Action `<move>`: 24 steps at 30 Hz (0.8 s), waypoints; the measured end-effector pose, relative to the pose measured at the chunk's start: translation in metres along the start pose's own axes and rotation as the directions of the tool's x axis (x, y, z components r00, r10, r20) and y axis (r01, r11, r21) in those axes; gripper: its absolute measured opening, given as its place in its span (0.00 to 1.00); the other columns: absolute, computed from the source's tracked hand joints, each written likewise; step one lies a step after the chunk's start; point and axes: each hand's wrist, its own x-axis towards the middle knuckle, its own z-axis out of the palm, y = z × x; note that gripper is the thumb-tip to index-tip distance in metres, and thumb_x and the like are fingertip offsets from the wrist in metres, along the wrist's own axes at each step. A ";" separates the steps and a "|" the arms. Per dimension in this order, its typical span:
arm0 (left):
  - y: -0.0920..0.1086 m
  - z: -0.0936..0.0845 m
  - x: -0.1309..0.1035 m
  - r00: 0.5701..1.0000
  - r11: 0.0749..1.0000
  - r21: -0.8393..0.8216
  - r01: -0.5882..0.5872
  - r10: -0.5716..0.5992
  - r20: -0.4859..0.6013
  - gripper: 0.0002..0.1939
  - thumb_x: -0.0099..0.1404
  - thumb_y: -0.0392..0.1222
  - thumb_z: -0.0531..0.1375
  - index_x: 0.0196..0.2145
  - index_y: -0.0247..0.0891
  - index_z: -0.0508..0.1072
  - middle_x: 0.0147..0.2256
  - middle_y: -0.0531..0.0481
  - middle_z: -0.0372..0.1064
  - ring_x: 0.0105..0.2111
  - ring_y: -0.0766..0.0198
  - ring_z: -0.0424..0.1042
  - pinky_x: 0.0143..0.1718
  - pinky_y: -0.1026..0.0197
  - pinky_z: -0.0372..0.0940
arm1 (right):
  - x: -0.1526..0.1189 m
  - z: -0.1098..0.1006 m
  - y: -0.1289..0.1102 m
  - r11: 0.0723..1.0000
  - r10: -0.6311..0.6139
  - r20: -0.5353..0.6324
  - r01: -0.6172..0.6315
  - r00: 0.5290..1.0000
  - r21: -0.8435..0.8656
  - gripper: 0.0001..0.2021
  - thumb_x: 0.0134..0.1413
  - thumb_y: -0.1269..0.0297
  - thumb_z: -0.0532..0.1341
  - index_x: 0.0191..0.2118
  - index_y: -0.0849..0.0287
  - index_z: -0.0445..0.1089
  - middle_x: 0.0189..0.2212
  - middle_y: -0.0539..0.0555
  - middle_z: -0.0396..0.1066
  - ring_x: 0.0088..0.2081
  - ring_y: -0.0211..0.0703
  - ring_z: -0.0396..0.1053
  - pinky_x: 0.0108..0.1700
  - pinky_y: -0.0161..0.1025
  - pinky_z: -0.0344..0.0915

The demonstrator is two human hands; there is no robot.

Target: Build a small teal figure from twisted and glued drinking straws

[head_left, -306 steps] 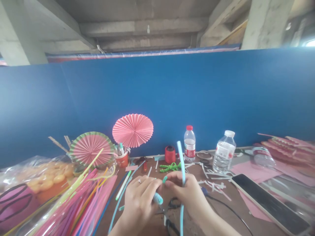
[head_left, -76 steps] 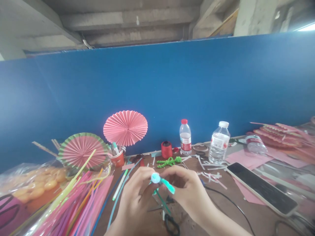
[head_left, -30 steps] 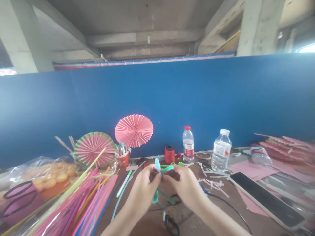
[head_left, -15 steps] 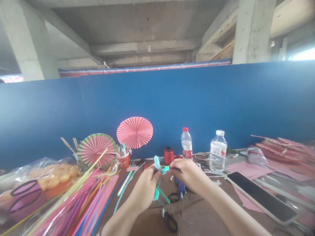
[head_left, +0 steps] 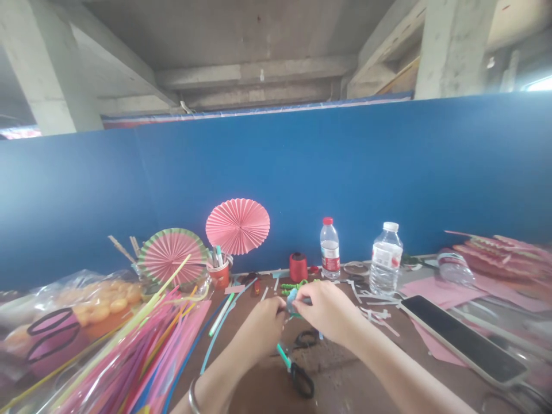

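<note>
Closely pinching fuzzy pale-blue stem (head_left: 292, 296) in right grip (head_left: 323, 302), curling left grip (head_left: 265, 321) nearby, cannot tell if clamped; with flat, open bench (head_left: 338, 374) right of looped scissors (head_left: 295, 371).

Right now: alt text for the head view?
A left hand and a right hand, close together over a cluttered brown table, the right pinching a light-blue fuzzy piece. Scissors lie nearer the camera; behind are a red spool, two upright bottles and paper fans before a blue partition.

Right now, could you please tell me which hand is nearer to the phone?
The right hand: it is left of the phone, while the left hand is farther left.
</note>
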 end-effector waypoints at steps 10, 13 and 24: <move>-0.021 0.006 0.006 0.997 0.976 -0.218 0.016 -0.032 -0.073 0.08 0.55 0.35 0.49 0.21 0.36 0.64 0.20 0.53 0.62 0.24 0.64 0.62 0.26 0.63 0.53 | -0.010 0.034 -0.017 0.960 -0.213 -0.148 0.179 0.966 -0.215 0.11 0.52 0.74 0.51 0.24 0.59 0.67 0.24 0.51 0.67 0.26 0.38 0.63 0.28 0.33 0.51; -0.031 0.003 0.015 0.995 0.942 -0.329 0.065 -0.087 -0.053 0.10 0.58 0.39 0.47 0.26 0.35 0.65 0.20 0.53 0.60 0.21 0.66 0.62 0.24 0.64 0.56 | -0.011 0.047 -0.013 0.939 -0.328 -0.223 0.291 0.918 -0.184 0.12 0.54 0.73 0.48 0.26 0.60 0.67 0.24 0.52 0.65 0.27 0.38 0.61 0.30 0.33 0.52; -0.026 -0.030 0.002 0.986 0.968 -0.249 0.029 0.012 0.164 0.08 0.53 0.42 0.55 0.24 0.35 0.69 0.19 0.55 0.61 0.21 0.68 0.60 0.23 0.65 0.53 | 0.013 0.042 0.021 0.904 0.022 0.169 -0.091 0.985 0.418 0.11 0.45 0.63 0.58 0.19 0.62 0.69 0.14 0.46 0.60 0.19 0.34 0.55 0.20 0.30 0.48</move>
